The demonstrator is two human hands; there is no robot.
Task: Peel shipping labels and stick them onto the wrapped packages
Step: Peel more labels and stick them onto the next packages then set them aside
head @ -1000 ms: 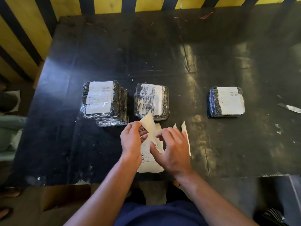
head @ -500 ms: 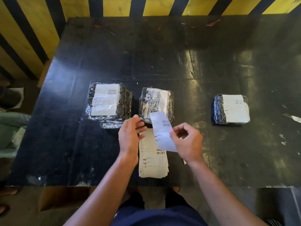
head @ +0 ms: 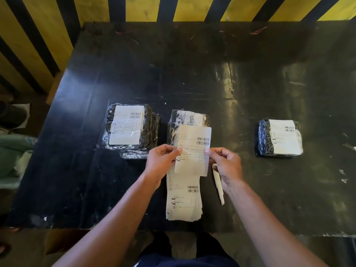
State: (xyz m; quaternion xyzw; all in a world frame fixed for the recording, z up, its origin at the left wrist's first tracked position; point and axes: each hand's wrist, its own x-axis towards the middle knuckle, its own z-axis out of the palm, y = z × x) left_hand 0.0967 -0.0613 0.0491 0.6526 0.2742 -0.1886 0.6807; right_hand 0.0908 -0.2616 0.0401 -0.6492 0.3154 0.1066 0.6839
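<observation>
A peeled white shipping label point(head: 192, 149) is held flat between both hands, printed side up. My left hand point(head: 160, 162) pinches its left edge and my right hand point(head: 226, 164) pinches its right edge. The label hangs just in front of the middle wrapped package point(head: 187, 120), covering its near part. A labelled stack of wrapped packages point(head: 130, 128) lies to the left, and another labelled package point(head: 280, 137) lies far to the right. Below the hands lies the stack of label sheets point(head: 183, 199) near the table's front edge.
A curled white backing strip point(head: 218, 185) lies under my right wrist. The black table point(head: 192, 64) has small paper scraps at its right side point(head: 342, 176). A yellow and black striped wall runs behind it. Cloth and other items sit off the table's left edge.
The label came off the sheet in my right hand. My left hand then took its left edge, and both hands now hold it level nearer the middle package.
</observation>
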